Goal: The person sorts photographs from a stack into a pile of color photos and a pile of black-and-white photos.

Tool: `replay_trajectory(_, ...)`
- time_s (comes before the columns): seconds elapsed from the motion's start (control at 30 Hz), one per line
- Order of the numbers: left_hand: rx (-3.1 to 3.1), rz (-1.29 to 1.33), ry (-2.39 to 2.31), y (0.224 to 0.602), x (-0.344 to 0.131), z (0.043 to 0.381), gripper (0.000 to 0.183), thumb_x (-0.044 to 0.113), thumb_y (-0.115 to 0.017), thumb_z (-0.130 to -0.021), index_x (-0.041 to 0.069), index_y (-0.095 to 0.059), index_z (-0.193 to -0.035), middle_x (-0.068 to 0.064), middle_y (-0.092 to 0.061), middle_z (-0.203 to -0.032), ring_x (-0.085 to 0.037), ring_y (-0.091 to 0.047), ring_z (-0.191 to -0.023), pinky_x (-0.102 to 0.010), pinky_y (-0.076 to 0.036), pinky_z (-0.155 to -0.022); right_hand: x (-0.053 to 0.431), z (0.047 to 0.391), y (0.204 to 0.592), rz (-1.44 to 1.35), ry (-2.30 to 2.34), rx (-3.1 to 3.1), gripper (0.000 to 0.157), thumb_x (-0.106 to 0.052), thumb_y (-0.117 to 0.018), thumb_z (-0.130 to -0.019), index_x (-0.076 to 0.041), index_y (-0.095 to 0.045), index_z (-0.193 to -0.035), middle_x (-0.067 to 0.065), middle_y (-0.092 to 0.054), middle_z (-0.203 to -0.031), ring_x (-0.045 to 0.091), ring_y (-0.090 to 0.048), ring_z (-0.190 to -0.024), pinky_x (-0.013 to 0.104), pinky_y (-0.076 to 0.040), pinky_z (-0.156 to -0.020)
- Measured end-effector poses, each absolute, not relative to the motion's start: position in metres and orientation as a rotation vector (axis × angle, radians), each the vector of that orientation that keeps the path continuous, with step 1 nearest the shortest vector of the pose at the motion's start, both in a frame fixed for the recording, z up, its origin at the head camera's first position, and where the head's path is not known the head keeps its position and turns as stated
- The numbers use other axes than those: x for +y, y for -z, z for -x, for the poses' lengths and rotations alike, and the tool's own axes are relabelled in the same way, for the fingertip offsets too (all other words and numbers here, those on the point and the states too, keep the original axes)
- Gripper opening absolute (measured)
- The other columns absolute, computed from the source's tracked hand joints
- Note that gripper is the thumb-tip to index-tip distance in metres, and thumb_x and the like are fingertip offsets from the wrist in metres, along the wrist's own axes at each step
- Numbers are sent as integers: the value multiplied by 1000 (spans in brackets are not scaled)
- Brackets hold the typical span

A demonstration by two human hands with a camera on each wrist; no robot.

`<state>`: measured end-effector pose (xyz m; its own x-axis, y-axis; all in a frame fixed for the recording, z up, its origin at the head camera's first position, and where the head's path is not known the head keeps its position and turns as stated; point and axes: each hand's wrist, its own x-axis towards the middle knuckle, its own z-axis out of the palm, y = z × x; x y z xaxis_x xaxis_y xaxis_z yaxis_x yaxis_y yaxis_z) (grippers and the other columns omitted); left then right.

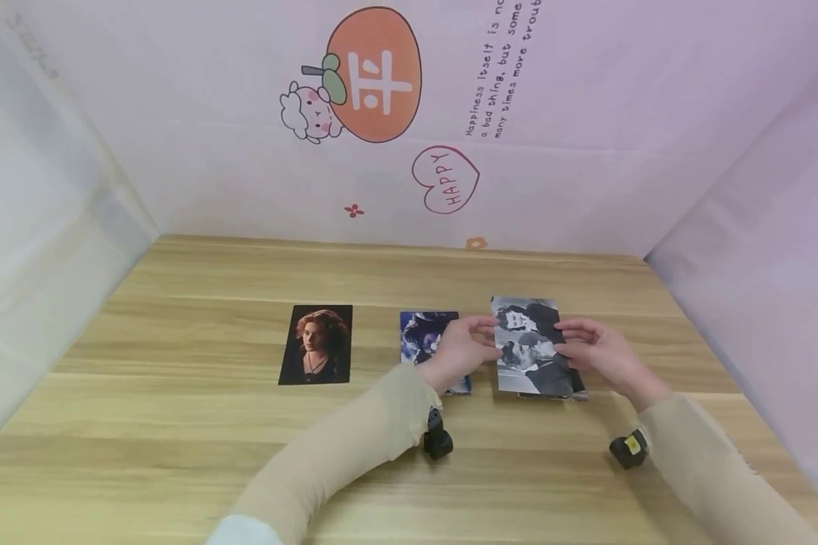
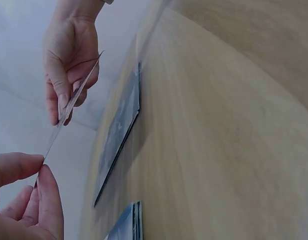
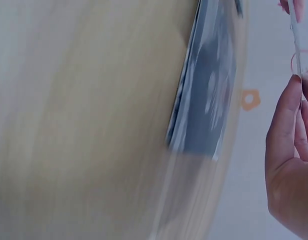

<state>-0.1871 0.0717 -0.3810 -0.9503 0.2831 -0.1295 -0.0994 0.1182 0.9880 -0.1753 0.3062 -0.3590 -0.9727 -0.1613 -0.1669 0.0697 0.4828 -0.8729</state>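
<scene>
A black-and-white photo card (image 1: 528, 344) showing two people is held above the table by both hands. My left hand (image 1: 460, 350) pinches its left edge between thumb and fingers. At the opposite edge, my right hand (image 1: 603, 354) pinches it the same way. In the left wrist view the card (image 2: 56, 132) appears edge-on, raised over a low stack of cards (image 2: 119, 135). That stack (image 3: 206, 85) also shows in the right wrist view, lying flat on the wood. A second pile with a blue card (image 1: 419, 333) on top lies partly hidden under my left hand and sleeve.
A single dark portrait card (image 1: 316, 344) lies at the left on the wooden table (image 1: 198, 424). White cloth walls surround the table on three sides; the back one (image 1: 211, 174) bears printed drawings and words. Black wrist cameras (image 1: 438, 439) hang below both sleeves.
</scene>
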Motion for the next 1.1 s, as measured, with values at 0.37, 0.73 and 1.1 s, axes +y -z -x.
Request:
replay_trajectory(0.37,2168,-173,-1857,393,100,191,49,-12,-72,-69,3,-63,-115,-4,-62,-96,-11,-57,-81,-19,-53,-66,328,180,372,17,1444,2520,57,-6,-65,-86,14,-39,-132,19,-57,-117,-2,-61,-81,23,-57,-75)
replay_trajectory(0.73,2209,-172,-1821,401,110,194,48,-13,-72,-68,-1,-64,-113,-5,-60,-88,-9,-52,-75,-18,-52,-66,335,185,378,-11,1507,2452,55,-1,-66,-85,17,-39,-129,-10,-60,-93,-2,-61,-79,20,-57,-73)
replay_trajectory(1.1,2410,-185,-1638,403,115,193,45,-7,-73,-68,2,-65,-111,-4,-64,-87,-8,-52,-72,-16,-47,-61,337,189,384,-31,1375,2543,55,-4,-67,-84,15,-42,-129,12,-63,-109,-4,-58,-80,20,-56,-72)
